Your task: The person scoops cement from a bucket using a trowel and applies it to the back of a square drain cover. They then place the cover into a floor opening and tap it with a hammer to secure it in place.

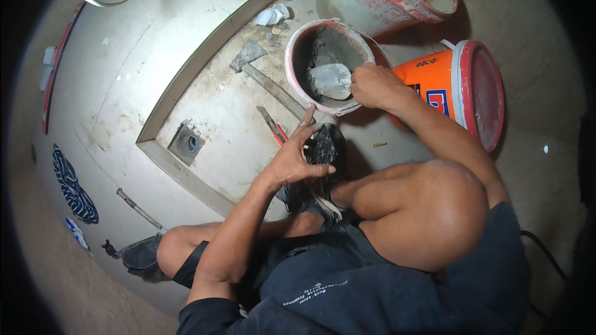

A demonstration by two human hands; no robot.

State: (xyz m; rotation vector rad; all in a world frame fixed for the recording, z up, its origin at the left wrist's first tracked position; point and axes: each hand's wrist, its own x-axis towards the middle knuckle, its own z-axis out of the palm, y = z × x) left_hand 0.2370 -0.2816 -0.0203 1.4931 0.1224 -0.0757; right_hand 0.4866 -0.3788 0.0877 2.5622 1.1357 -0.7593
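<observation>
While dusty, a grey concrete floor (124, 87); hands: right (372, 87) clasping trowel (332, 80), left (295, 161) spread.

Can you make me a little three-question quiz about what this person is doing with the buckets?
1. True or false: the right hand holds a flat grey metal trowel inside the round pink-rimmed bucket of grey mortar.
2. Which bucket lies on its side? A) orange plastic bucket with red lid B) a blue one
3. The left hand rests on a dark ____.

Key: 1 true; 2 A; 3 shoe
</observation>
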